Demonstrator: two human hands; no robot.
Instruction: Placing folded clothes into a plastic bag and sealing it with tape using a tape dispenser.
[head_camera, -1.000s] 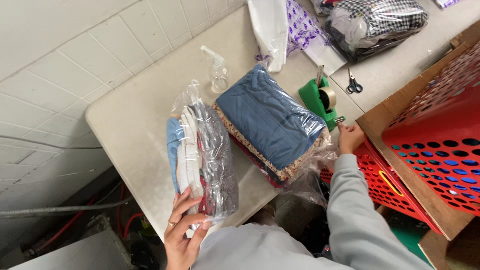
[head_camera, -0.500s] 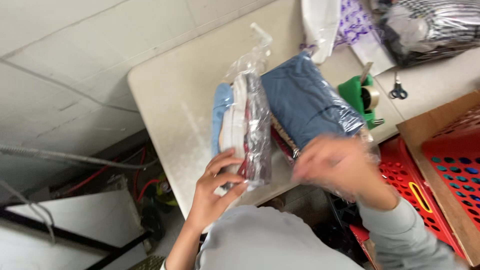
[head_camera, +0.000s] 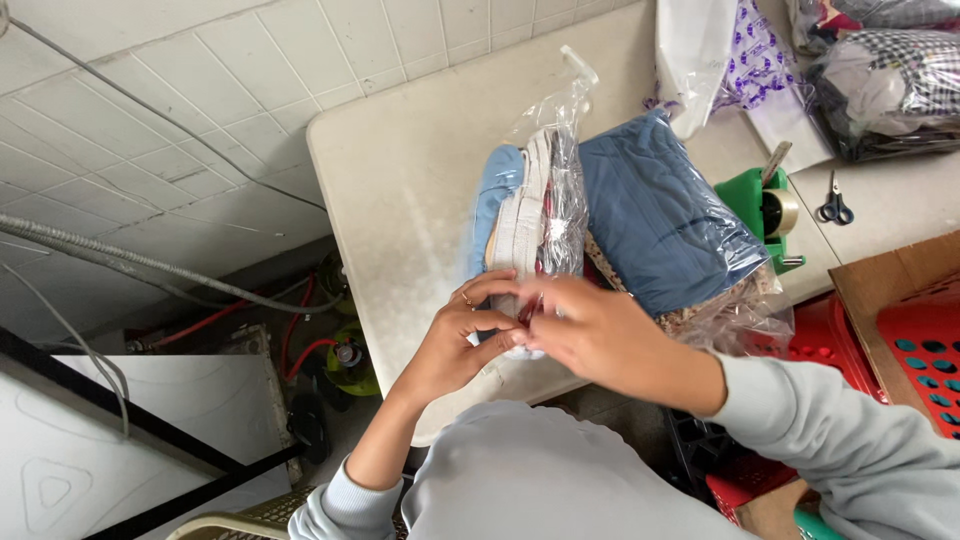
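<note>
left hand (head_camera: 452, 345): I see it lower centre of frame, fingers curled onto the near end of the clear bag of folded clothes (head_camera: 530, 215), thumb and forefinger pinching the plastic edge. Ring on one finger.
right hand (head_camera: 598, 335): just right of the left one, fingertips meeting it at the same bag end, also pinching the plastic. Grey sleeve (head_camera: 830, 440) runs off to the lower right.
gap between hands: none that I can make out, fingertips touch over the bag's end.
clear bag of folded clothes: centre of frame, standing on its narrow side on the white table (head_camera: 400, 190), near end at the table's front edge. Light blue, white and reddish layers inside. Loose plastic tail points to upper centre.
blue bundle (head_camera: 665, 220): second bagged stack, touching the first on its right, blue fabric on top, patterned layer under it.
tape dispenser (head_camera: 770, 215): green, right of the blue bundle, just beside it.
scissors (head_camera: 835, 205): right of the dispenser, flat on the table.
more bagged clothes (head_camera: 885, 85): upper right corner.
red crates (head_camera: 915, 350): right edge, below table level, cardboard beside them.
floor: upper left, pale tiles.
</note>
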